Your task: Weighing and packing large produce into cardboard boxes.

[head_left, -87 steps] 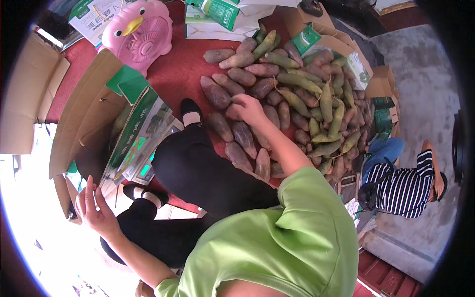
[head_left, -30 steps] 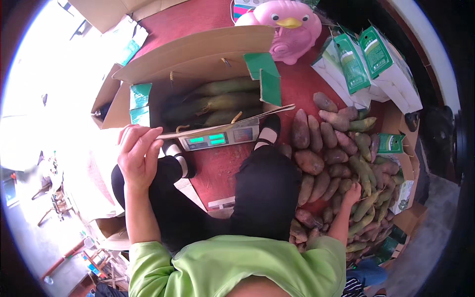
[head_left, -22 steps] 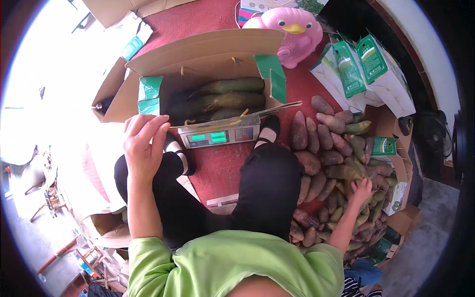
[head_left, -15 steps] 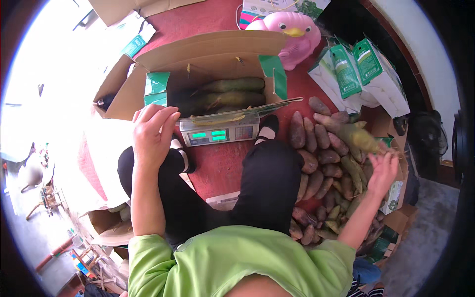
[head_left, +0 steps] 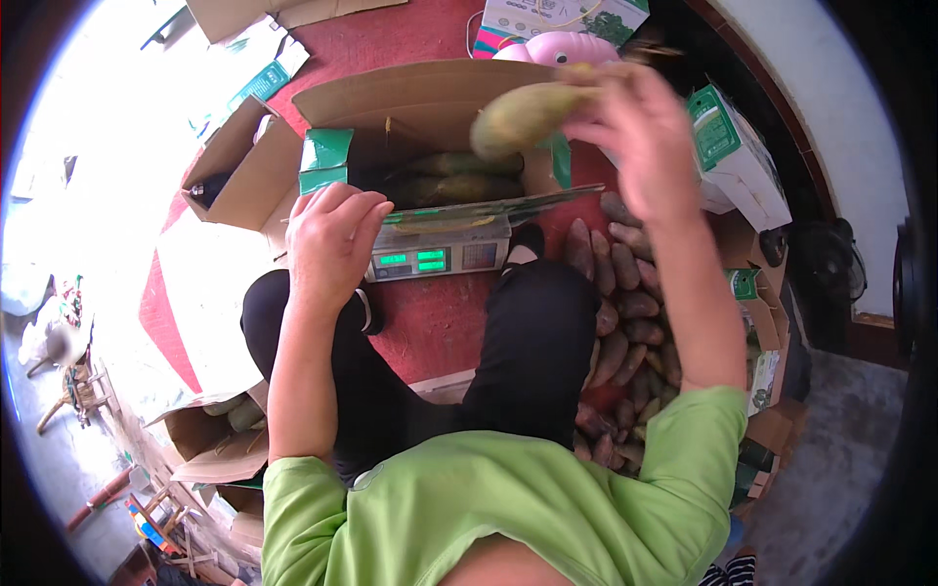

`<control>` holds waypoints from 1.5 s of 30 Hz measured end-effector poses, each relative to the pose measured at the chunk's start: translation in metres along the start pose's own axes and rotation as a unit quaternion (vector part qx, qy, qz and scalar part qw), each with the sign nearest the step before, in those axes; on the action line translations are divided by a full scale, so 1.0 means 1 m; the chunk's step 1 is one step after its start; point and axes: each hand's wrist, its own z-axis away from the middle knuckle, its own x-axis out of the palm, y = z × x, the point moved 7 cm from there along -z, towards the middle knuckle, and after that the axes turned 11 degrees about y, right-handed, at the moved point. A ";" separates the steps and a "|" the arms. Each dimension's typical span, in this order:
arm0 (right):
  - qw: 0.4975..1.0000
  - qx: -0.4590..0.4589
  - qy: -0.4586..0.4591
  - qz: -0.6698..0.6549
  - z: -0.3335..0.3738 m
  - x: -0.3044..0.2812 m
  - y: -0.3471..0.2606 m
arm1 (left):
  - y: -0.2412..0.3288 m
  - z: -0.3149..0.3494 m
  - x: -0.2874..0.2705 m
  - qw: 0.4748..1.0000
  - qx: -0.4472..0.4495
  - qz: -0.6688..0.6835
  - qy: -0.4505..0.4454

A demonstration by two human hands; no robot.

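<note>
In front of me an open cardboard box [head_left: 410, 88] rests on a digital scale [head_left: 430, 256] with a lit green display. Several long dark-green root vegetables [head_left: 459, 186] lie inside it. The fingers of my left hand [head_left: 337, 234] pinch the box's near flap at its left corner. Up over the box's right side, my right hand [head_left: 640, 132] grips a plump yellow-green root vegetable [head_left: 528, 117] by its thin stringy end. That hand is blurred by motion. The root's thick end points left, above the box's inside.
To my right lies a heap of purplish and greenish roots [head_left: 625, 283] on the red floor covering. Beyond it stand green-and-white cartons [head_left: 738, 156]. A pink toy [head_left: 547, 46] sits behind the box. Another open box [head_left: 234, 171] is at left, and one with roots [head_left: 210, 444] lies lower left.
My right hand has swung from above the heap at right up and left to the box, carrying the root vegetable. My left hand stays on the flap, slightly shifted right.
</note>
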 end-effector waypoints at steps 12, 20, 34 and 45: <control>0.995 -0.061 0.052 0.065 -0.011 -0.029 0.069 | -0.001 0.000 0.002 1.000 0.009 -0.012 -0.004; 0.944 0.197 0.219 0.150 0.107 -0.192 0.169 | 0.004 0.000 0.008 1.000 0.003 -0.018 0.012; 0.978 0.134 0.062 0.145 0.083 -0.110 0.084 | 0.009 0.001 0.006 1.000 0.008 -0.021 0.004; 0.670 0.002 -0.403 0.624 -0.038 0.104 0.174 | 0.007 -0.002 0.009 0.998 -0.006 0.003 -0.056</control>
